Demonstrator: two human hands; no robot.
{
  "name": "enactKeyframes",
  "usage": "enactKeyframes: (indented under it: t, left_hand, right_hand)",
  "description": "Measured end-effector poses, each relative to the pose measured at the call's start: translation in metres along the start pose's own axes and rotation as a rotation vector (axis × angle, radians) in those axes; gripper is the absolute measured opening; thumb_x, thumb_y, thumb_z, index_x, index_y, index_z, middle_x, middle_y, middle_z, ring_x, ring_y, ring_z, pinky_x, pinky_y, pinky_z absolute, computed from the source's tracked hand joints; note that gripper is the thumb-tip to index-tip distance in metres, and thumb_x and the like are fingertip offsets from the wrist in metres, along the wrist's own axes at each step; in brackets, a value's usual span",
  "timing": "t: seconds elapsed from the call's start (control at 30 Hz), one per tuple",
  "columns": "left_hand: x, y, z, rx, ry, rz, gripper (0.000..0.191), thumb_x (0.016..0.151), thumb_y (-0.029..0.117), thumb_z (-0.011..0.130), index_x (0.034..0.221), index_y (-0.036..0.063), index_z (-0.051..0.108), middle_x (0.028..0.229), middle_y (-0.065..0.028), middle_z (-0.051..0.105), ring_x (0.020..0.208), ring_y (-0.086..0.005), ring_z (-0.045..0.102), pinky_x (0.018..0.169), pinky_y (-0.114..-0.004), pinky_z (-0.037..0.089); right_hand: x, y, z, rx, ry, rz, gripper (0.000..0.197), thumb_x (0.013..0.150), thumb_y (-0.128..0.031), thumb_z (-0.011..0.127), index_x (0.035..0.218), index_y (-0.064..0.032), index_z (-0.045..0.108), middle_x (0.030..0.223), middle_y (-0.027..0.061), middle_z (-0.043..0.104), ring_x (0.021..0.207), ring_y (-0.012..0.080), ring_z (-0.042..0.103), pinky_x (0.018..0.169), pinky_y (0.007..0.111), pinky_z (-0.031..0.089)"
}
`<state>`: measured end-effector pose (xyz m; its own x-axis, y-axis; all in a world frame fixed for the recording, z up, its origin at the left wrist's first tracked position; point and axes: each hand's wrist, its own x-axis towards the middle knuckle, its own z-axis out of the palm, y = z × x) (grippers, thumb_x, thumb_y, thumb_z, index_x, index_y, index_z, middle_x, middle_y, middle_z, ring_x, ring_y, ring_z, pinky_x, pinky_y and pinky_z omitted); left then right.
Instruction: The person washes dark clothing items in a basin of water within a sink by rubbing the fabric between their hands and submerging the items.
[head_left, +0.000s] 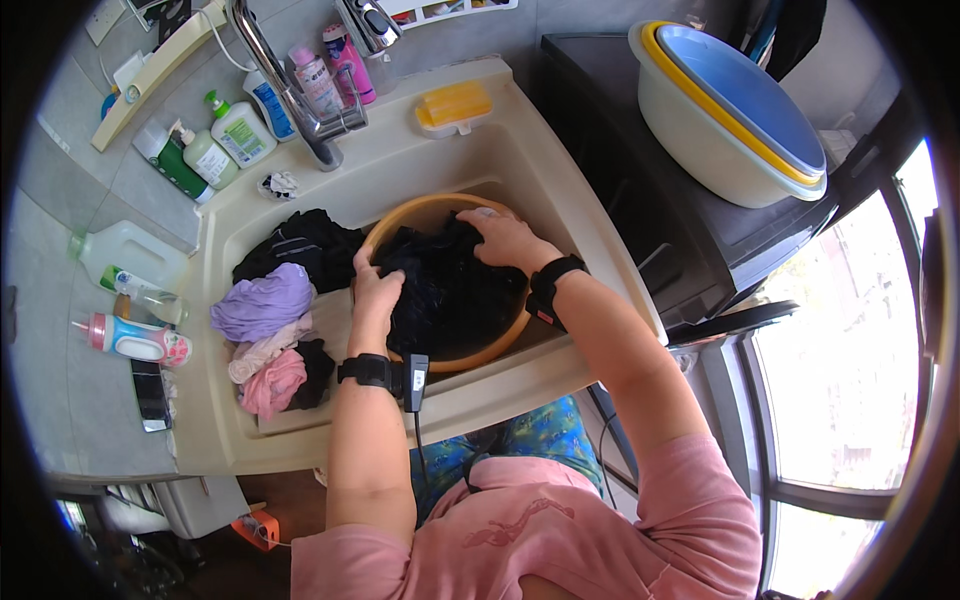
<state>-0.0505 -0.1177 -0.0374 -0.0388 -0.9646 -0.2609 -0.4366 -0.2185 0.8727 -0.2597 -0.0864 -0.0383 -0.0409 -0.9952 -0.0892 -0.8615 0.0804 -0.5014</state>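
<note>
An orange-brown plastic basin (421, 204) stands in a cream laundry sink (525, 375). Dark, wet-looking black cloth (450, 300) fills much of it. My left hand (375, 292) is on the basin's left rim, its thumb over the inside and its other fingers partly hidden. On the far right side, my right hand (506, 238) holds the black cloth between thumb and fingers. Left of the basin lie a black garment (307, 247), a lilac cloth (262, 304), a pale cloth (266, 352) and a pink cloth (274, 381).
A chrome faucet (300, 105) rises behind the sink, beside several bottles (244, 133). A yellow soap bar (454, 103) sits on the back ledge. Stacked basins (720, 127) rest on a dark cabinet (607, 150) at right. A bottle brush (142, 341) and phone (151, 394) lie left.
</note>
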Motion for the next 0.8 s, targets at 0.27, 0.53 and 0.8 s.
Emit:
enactKeyframes:
  t: [0.27, 0.53, 0.8]
  left_hand:
    - [0.011, -0.022, 0.021, 0.795, -0.391, 0.031, 0.092, 0.062, 0.044, 0.067, 0.136, 0.0217, 0.018, 0.142, -0.0115, 0.013, 0.13, -0.03, 0.014, 0.098, -0.054, 0.021]
    - [0.02, -0.039, 0.024, 0.782, -0.534, 0.002, 0.095, 0.061, 0.033, 0.066, 0.138, 0.0208, 0.012, 0.143, -0.0102, 0.011, 0.132, -0.0278, 0.009, 0.102, -0.052, 0.014]
    - [0.033, -0.046, 0.022, 0.488, -0.411, 0.095, 0.05, 0.068, 0.018, 0.062, 0.115, 0.0079, 0.052, 0.113, -0.0154, 0.054, 0.107, -0.0307, 0.049, 0.09, -0.034, 0.038]
  right_hand:
    - [-0.003, -0.013, 0.046, -0.523, -0.253, -0.12, 0.058, 0.077, -0.038, 0.057, 0.129, -0.0328, 0.033, 0.135, 0.0032, 0.031, 0.121, 0.0256, 0.031, 0.088, 0.06, 0.028]
    - [-0.004, -0.006, 0.06, -0.594, -0.395, -0.083, 0.052, 0.082, -0.027, 0.049, 0.13, -0.0343, 0.031, 0.138, 0.0053, 0.026, 0.127, 0.0295, 0.021, 0.09, 0.063, 0.023]
    - [0.013, 0.011, 0.063, -0.33, -0.109, 0.061, 0.028, 0.077, -0.018, 0.05, 0.102, -0.0116, 0.061, 0.111, 0.0122, 0.052, 0.102, 0.0329, 0.05, 0.088, 0.043, 0.04]
